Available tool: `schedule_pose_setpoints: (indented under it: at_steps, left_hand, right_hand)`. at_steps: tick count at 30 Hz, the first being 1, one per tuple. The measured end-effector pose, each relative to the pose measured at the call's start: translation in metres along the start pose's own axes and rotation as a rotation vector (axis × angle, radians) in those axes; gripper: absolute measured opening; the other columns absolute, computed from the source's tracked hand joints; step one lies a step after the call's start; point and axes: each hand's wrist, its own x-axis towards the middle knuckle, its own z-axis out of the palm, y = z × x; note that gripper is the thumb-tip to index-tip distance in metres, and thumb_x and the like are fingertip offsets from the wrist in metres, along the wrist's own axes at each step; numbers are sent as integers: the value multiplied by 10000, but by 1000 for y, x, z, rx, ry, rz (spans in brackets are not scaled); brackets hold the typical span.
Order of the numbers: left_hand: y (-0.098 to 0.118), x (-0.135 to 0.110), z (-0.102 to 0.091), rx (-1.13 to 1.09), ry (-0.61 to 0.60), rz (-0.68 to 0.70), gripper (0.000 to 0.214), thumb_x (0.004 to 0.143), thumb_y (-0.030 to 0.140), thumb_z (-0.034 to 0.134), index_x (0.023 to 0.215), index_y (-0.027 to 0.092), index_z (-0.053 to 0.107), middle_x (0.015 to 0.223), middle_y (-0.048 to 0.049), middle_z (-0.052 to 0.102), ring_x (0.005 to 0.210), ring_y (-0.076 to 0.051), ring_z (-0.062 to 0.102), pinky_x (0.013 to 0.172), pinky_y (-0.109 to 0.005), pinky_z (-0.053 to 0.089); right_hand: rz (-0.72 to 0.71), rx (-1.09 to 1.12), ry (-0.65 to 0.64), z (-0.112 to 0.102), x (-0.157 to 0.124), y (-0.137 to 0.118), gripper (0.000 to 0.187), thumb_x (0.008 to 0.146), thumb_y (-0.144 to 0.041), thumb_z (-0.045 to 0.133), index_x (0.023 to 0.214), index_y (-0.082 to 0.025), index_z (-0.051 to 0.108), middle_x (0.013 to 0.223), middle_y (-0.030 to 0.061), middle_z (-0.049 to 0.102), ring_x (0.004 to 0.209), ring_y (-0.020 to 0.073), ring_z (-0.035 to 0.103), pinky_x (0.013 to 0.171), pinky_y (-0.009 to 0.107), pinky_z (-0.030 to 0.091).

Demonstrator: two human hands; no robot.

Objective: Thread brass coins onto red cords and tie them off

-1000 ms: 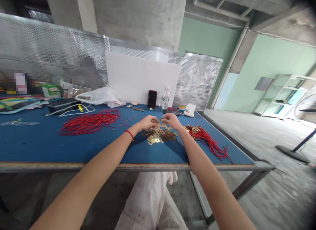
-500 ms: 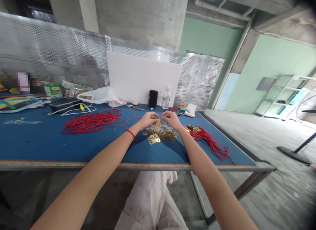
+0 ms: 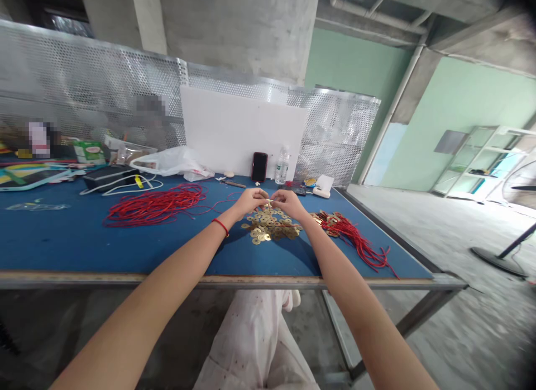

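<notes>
Over a heap of brass-coloured coins with holes [image 3: 274, 228], my two hands meet fingertip to fingertip. My right hand [image 3: 288, 203] is closed in a pinch on a small coin [image 3: 270, 202], its edge just showing between the fingers. Closed too, my left hand [image 3: 250, 203] touches the same spot; what its fingertips pinch is too small to make out. A thin red cord [image 3: 218, 204] runs from the large red cord bundle [image 3: 154, 205] toward my left hand. Right of my right wrist lie coins tied with red cords [image 3: 355, 239].
Along the back of the blue table [image 3: 167, 256] stand a phone [image 3: 259, 166], a clear bottle [image 3: 282, 165] and a white board [image 3: 238, 130]. A white plastic bag [image 3: 176, 162], a black case [image 3: 109, 179] and a white cable sit at the left. A white object [image 3: 323, 186] lies back right.
My hands have come together; the fingertips, slightly apart before, now meet over the coin heap. The cords and the other things on the table look unmoved.
</notes>
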Motion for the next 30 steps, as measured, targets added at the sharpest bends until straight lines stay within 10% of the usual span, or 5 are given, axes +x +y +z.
schedule_pose_setpoints:
  at_steps: [12, 23, 30]
  left_hand:
    - [-6, 2, -3, -94, -25, -13, 306, 580, 346, 768, 777, 138, 660, 723, -46, 664, 637, -136, 584, 576, -246, 412]
    - [-4, 7, -9, -266, 116, -161, 300, 568, 290, 779, 787, 147, 632, 733, -37, 652, 632, -129, 590, 553, -231, 413]
    - [-7, 9, -13, -352, 89, -184, 296, 583, 258, 782, 811, 143, 632, 771, -37, 651, 665, -124, 602, 584, -233, 441]
  right_hand:
    - [27, 111, 52, 0, 0, -8, 138, 714, -273, 607, 795, -165, 574, 608, -24, 593, 546, 103, 532, 535, 221, 416]
    - [327, 957, 424, -26, 8, 2, 132, 744, -208, 544, 872, -178, 557, 854, 65, 690, 779, 147, 662, 751, 269, 572]
    - [279, 1203, 537, -38, 9, 16, 377, 692, -77, 412, 1051, -186, 460, 1168, 112, 614, 1113, 156, 592, 934, 355, 526]
